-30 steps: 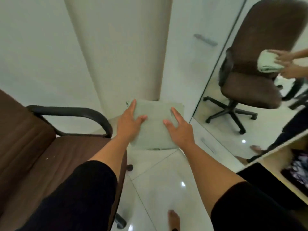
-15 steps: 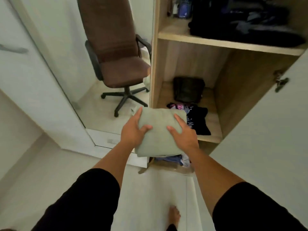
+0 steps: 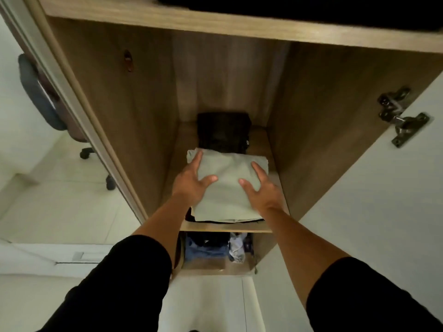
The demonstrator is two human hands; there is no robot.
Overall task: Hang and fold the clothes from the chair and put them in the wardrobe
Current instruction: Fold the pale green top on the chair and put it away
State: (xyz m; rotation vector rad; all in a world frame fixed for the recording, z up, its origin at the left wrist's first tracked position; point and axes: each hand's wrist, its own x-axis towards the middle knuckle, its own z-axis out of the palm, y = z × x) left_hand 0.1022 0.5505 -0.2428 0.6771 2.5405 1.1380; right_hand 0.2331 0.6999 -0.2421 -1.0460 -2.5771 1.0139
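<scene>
Folded garment (image 3: 227, 188): both hands' fingers (image 3: 197, 161) splayed, prob. pressing it.

The folded garment (image 3: 227, 185) is plain pale sage green. Far behind it lies a black folded item (image 3: 223, 131). The wardrobe (image 3: 239, 75) is light wood-grain brown; its right door (image 3: 383, 200) is white. Below, blue denim (image 3: 205, 250) shows. The sleeves (image 3: 124, 283) are black.
</scene>
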